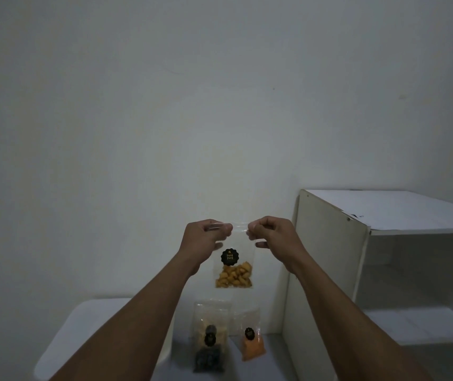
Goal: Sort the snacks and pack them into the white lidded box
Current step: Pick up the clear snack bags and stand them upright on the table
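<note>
I hold a clear snack bag [233, 268] up in front of the wall. It has a round black label and yellow-orange snacks at its bottom. My left hand [206, 237] pinches the bag's top left corner, and my right hand [272, 235] pinches the top right corner. Below, on the surface, lie a stack of clear bags with pale and dark snacks [210, 339] and a bag of orange snacks [251, 342]. At lower left sits the white lidded box [66, 342], partly hidden by my left forearm.
A white shelf unit [329, 257] stands at the right, its side panel close to my right hand. A plain white wall fills the upper view.
</note>
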The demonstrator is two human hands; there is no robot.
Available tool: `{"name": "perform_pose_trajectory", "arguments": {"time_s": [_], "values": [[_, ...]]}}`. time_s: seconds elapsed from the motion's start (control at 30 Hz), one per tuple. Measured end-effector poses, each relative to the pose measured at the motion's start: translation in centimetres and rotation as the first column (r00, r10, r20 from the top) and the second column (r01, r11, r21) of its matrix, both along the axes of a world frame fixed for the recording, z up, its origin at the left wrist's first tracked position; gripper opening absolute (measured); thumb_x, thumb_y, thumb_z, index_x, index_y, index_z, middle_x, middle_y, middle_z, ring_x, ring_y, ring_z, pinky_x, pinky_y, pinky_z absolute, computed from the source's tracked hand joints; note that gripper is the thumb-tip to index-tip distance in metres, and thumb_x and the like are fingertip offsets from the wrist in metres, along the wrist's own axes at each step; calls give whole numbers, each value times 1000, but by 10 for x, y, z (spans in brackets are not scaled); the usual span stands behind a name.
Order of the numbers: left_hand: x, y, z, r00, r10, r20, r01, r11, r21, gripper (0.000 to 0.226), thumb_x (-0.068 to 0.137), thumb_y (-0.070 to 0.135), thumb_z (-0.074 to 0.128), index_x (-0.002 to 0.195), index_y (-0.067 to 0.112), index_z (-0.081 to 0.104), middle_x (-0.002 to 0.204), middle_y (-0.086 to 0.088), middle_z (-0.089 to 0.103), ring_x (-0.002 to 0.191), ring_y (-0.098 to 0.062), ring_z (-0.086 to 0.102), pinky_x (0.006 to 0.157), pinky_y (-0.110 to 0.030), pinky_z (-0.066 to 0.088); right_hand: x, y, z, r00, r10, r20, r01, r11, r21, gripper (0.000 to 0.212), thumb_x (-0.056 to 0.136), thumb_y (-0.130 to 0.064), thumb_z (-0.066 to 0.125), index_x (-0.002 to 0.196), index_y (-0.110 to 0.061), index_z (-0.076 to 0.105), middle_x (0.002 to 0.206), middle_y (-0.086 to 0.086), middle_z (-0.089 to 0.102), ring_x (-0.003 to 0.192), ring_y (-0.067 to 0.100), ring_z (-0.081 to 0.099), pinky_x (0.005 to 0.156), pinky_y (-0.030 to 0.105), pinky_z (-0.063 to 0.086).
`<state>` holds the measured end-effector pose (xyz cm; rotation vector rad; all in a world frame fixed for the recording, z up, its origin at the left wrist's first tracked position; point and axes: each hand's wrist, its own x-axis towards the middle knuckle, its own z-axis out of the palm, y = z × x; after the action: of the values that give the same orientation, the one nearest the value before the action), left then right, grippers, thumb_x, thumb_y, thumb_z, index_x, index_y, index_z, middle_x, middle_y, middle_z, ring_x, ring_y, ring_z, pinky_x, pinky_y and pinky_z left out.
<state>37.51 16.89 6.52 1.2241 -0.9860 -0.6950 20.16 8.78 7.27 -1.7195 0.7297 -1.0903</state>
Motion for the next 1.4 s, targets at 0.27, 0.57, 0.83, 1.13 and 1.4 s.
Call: {"name": "perform_pose_trajectory", "arguments": {"time_s": [0.27, 0.57, 0.83, 1.13, 1.4], "values": [[0, 0, 7, 1000, -17, 16, 17, 1000, 11, 23, 84, 26, 76, 96, 7, 75, 97, -9, 75, 92, -20, 69, 84, -36, 60, 4, -1, 3, 997, -64, -40, 59, 991, -116, 15, 93, -13, 64, 88, -1, 70, 80, 8, 74, 74, 16, 68, 70, 29, 56], [-3, 0, 11, 990, 7, 139, -4, 1000, -26, 17, 84, 25, 76, 87, 8, 74, 83, -4, 76, 90, -22, 71, 81, -34, 58, 8, 5, 4, 996, 55, -65, -59, 996, -64, 12, 89, -22, 70, 88, -10, 71, 86, 6, 74, 79, 14, 70, 73, 31, 58], [4, 2, 11, 996, 14, 90, -12, 1000, -20, 6, 88, 7, 69, 85, 5, 74, 92, -7, 76, 96, -23, 70, 85, -38, 59, 4, 0, 8, 995, 25, -94, -35, 994, -103, 13, 89, -19, 70, 85, -7, 71, 80, 6, 74, 73, 12, 67, 70, 31, 55], [-2, -1, 7, 996, -72, 48, 70, 997, 35, 15, 92, 22, 67, 92, 9, 72, 96, -6, 73, 90, -19, 67, 81, -34, 59, 12, -1, 12, 978, 25, -208, -62, 983, -174, 12, 90, -19, 68, 85, -8, 72, 77, 3, 70, 68, 8, 61, 66, 27, 52], [10, -8, 3, 986, 90, 141, -86, 996, -32, 17, 89, 19, 70, 76, 9, 74, 81, -4, 74, 79, -19, 62, 88, -43, 56, 4, -6, -2, 997, 56, -56, -58, 998, -33, 13, 90, -18, 69, 89, -5, 71, 85, 8, 75, 77, 14, 69, 69, 29, 57]]}}
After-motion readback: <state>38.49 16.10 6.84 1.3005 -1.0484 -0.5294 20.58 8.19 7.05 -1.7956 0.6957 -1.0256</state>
